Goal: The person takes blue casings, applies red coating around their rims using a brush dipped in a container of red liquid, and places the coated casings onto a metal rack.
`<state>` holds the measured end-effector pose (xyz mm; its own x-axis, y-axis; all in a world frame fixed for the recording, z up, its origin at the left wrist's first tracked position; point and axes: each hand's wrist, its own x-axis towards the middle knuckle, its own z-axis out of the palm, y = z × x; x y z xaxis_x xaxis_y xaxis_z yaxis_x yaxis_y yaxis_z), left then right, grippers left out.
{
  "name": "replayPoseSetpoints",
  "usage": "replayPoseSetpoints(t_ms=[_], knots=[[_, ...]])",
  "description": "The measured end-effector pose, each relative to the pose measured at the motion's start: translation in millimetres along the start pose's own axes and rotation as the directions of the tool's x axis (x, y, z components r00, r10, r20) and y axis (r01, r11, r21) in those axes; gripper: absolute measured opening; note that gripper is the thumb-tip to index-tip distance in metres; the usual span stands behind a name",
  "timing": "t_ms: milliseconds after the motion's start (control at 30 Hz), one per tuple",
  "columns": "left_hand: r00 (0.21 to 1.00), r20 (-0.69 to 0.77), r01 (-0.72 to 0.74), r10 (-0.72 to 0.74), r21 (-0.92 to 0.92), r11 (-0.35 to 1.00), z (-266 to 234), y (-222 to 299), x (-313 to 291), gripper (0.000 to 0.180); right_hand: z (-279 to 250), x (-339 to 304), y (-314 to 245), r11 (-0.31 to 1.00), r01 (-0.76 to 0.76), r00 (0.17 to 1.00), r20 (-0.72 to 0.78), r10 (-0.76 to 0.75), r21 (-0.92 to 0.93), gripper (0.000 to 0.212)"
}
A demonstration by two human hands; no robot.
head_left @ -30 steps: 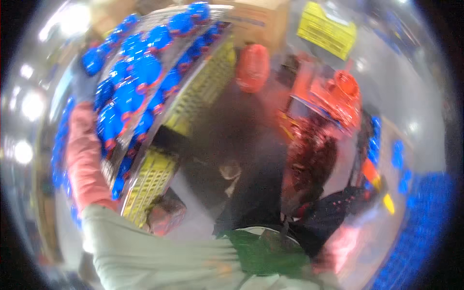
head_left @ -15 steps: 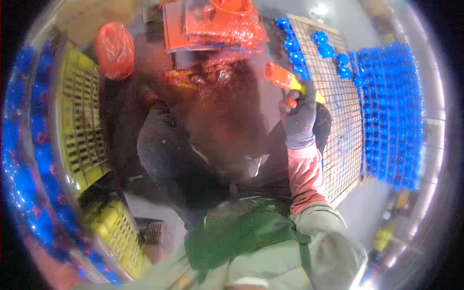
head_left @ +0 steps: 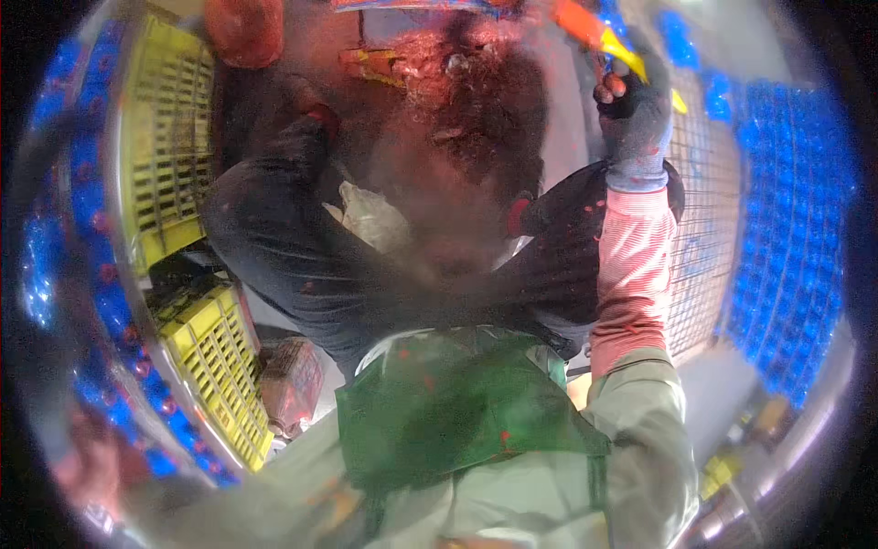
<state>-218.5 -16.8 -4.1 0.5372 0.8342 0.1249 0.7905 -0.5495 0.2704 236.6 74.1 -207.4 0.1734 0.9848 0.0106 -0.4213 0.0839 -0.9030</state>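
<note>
My right hand (head_left: pixel 633 101), in a grey glove with bare fingertips, is raised at the upper right. Its fingers are wrapped round a paintbrush (head_left: pixel 621 50) with a yellow handle and a flat orange-red head pointing up and left. Blue glossy pieces lie just beyond it on a wire mesh rack (head_left: pixel 704 210). My left arm (head_left: pixel 96 462) reaches out at the lower left, its pink cuff smeared by motion beside rows of blue pieces (head_left: pixel 114 311). The fingers of my left hand cannot be made out.
Yellow plastic crates (head_left: pixel 169 137) stand on the left. A red plastic-wrapped bundle (head_left: pixel 245 32) lies beyond them. Red-stained material (head_left: pixel 439 69) is ahead, between my knees. Dense rows of blue pieces (head_left: pixel 791 220) fill the right side. A green apron (head_left: pixel 457 393) covers my lap.
The view has shifted, so the scene ahead sits higher. My right hand has moved up and to the right in the picture, still holding the paintbrush. A pale scrap now shows between my legs.
</note>
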Motion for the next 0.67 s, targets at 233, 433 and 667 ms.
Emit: replayPoseSetpoints(t_ms=[233, 433, 667], knots=[[0.893, 0.427, -0.062, 0.138, -0.187, 0.98, 140, 64, 103, 0.048, -40, -25, -10, 0.993, -0.035, 0.997, -0.062, 0.042, 0.111, 0.051], [0.699, 0.702, 0.442, -0.132, -0.28, 0.852, 354, -40, 156, 0.045, -57, -27, -15, 0.895, -0.106, 0.994, 0.041, 0.098, 0.433, 0.066], [0.657, 0.449, 0.72, -0.606, -0.132, 0.682, 572, -18, 124, 0.07, -95, -37, -11, 0.945, -0.087, 0.952, -0.305, -0.014, -0.315, 0.07]])
